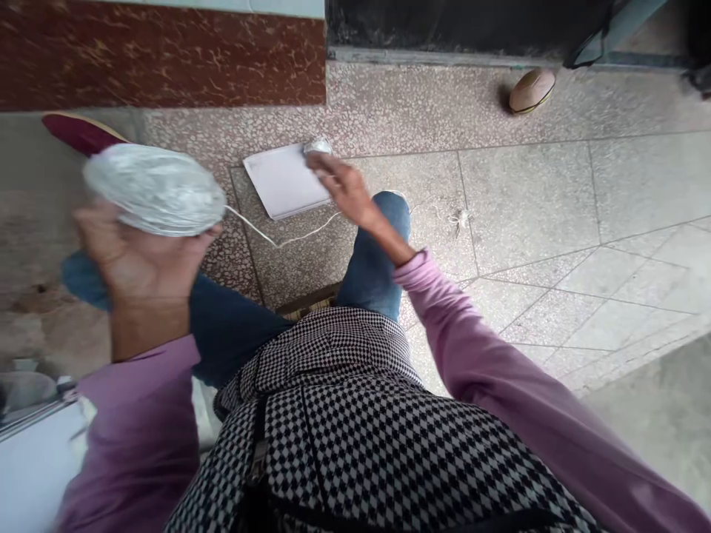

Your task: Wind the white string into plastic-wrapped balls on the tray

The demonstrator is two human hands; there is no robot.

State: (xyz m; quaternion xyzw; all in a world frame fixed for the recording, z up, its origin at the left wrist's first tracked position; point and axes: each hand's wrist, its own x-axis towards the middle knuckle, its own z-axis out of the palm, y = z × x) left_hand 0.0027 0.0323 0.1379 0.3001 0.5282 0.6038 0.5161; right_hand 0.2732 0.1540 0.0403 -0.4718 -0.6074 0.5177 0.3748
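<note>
On my raised left hand (147, 259) rests a large ball of white string (158, 189), with the palm beneath it and the fingers curved around its underside. A loose strand (278, 244) leaves the ball's right side, sags over the floor and passes behind my right hand (347, 189). That hand is slightly blurred, its fingers stretched towards a small whitish bundle (318, 146) at the upper right corner of a flat white sheet or board (286, 181). Whether the fingertips touch the bundle, I cannot tell. More string (458, 218) lies tangled on the floor to the right of my knee.
My knees in blue jeans (372, 259) are spread below the hands. A maroon pointed object (81, 133) lies behind the ball, and a tan rounded object (532, 90) sits by the back threshold. A red-brown marbled ledge (167, 59) borders the speckled tile floor (527, 185).
</note>
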